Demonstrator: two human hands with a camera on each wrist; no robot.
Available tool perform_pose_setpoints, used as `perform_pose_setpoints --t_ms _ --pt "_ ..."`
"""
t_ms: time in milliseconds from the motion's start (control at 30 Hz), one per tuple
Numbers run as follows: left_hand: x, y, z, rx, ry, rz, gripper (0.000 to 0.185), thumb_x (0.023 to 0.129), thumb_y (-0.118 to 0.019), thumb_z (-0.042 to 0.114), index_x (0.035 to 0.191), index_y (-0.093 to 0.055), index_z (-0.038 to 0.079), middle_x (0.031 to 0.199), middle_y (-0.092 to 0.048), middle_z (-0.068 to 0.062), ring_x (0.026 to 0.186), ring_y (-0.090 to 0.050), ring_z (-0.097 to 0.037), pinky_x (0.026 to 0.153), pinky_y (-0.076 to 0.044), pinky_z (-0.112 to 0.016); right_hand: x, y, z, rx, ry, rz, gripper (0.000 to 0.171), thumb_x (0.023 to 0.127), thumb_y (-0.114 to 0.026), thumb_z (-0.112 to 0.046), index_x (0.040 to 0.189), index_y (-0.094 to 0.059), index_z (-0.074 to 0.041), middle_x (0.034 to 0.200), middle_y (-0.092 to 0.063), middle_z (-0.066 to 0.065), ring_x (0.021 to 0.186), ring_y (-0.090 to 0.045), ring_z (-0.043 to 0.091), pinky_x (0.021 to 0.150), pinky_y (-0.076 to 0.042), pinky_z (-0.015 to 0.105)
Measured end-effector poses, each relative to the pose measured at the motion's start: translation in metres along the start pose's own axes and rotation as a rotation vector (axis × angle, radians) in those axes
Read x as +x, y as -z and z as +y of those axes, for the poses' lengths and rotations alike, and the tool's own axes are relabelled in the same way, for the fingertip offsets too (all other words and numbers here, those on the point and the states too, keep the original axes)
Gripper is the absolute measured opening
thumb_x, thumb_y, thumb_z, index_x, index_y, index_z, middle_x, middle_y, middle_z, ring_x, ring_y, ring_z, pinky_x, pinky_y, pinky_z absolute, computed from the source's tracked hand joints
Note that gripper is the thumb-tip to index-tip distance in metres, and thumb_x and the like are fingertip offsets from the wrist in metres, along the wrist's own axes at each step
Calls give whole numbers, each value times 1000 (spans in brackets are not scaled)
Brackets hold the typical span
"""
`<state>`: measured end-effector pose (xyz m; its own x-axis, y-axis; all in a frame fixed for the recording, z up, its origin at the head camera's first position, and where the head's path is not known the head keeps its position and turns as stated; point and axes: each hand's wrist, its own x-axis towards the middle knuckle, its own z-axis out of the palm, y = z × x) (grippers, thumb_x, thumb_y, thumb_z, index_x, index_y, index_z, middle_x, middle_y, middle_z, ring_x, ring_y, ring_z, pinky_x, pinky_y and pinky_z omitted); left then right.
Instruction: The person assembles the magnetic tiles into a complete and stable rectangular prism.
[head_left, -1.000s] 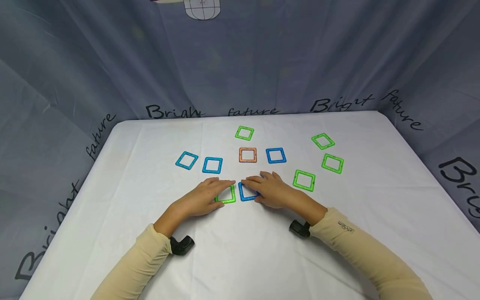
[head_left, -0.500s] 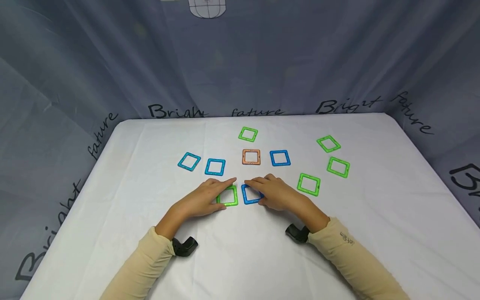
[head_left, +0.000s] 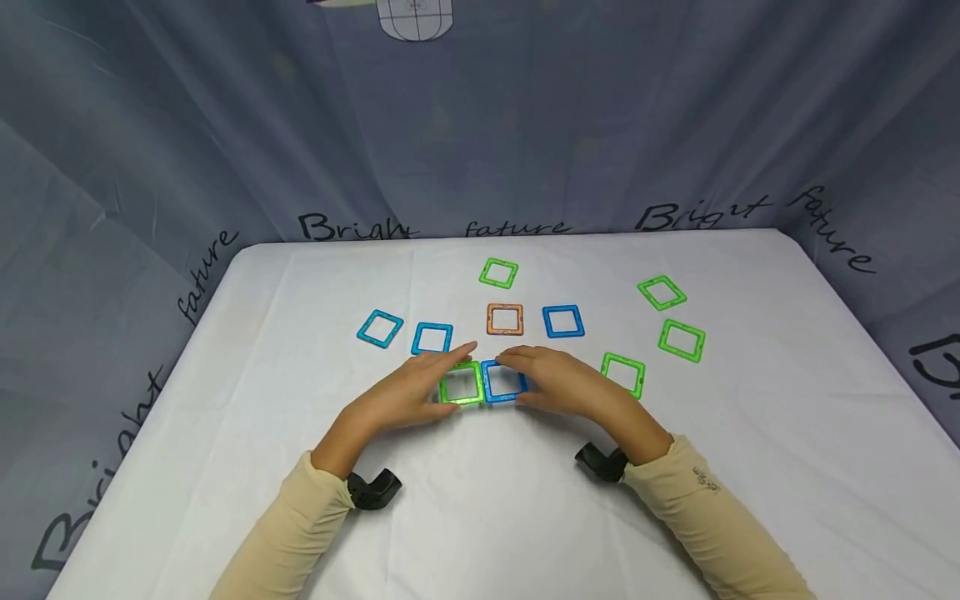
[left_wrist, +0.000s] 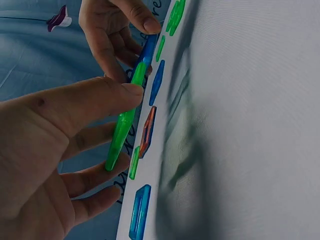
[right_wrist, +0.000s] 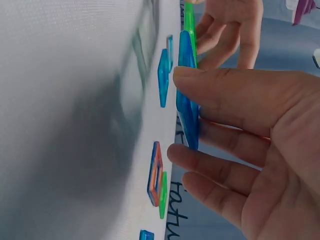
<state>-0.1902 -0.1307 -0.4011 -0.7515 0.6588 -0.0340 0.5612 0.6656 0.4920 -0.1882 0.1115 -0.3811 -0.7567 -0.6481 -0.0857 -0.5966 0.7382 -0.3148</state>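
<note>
My left hand (head_left: 401,392) pinches a green frame (left_wrist: 122,129), my right hand (head_left: 562,383) a blue frame (right_wrist: 187,116), 2 edges touching above the table (head_left: 487,508).

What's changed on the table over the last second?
The green square in the left hand and the blue square in the right hand have moved toward each other: their gap has closed and they now meet edge to edge, held above the table. Neither hand has let go. The orange square and other loose squares lie as before.
</note>
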Motion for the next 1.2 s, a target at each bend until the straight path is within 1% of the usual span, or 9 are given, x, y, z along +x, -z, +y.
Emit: perform_pose_setpoints --t_ms 200,433,600,733,833,967,1200 --pt "-2 2 2 1 -17 -2 80 81 -69 24 146 -22 23 132 -52 2 126 -43 -22 105 -31 -43 -2 4 1 15 22 -15 58 78 -72 -20 130 -50 -6 132 -51 10 124 -46 28 98 -41 41" --pt "0 2 3 -1 -41 -4 80 80 -70 22 145 -24 21 131 -53 1 124 -44 -23 104 -32 -43 -1 2 4 23 29 -2 58 77 -73 -20 129 -51 -5 131 -52 10 122 -47 28 97 -42 41" --pt "1 1 2 -10 -43 -14 81 79 -71 22 145 -24 19 131 -53 -1 124 -45 -23 104 -32 -44 0 -1 4 34 5 -17 58 76 -74 -19 128 -52 -5 129 -53 10 121 -49 28 97 -42 41" --pt "2 -4 0 -11 -45 -35 81 79 -71 22 145 -23 19 131 -53 -1 123 -46 -23 103 -33 -43 2 -4 2 46 -38 -53 59 75 -75 -20 128 -53 -7 129 -55 9 118 -51 27 96 -43 40" --pt "2 -7 -1 -5 -36 -50 81 79 -70 23 145 -24 20 132 -52 1 123 -44 -22 103 -34 -41 2 -7 1 37 -66 -71 59 74 -76 -21 127 -54 -9 128 -56 6 113 -53 25 94 -45 37" --pt "3 -11 -1 3 -14 -64 79 79 -71 23 144 -27 21 132 -51 2 120 -44 -21 100 -37 -39 3 -11 -1 23 -77 -74 58 74 -76 -22 127 -55 -10 126 -57 4 106 -55 23 90 -47 35" --pt "3 -12 0 13 5 -90 78 79 -71 23 144 -28 20 133 -51 3 116 -45 -21 97 -39 -39 3 -18 -3 -28 -72 -68 58 73 -77 -24 125 -56 -10 124 -59 3 104 -54 22 88 -47 35"
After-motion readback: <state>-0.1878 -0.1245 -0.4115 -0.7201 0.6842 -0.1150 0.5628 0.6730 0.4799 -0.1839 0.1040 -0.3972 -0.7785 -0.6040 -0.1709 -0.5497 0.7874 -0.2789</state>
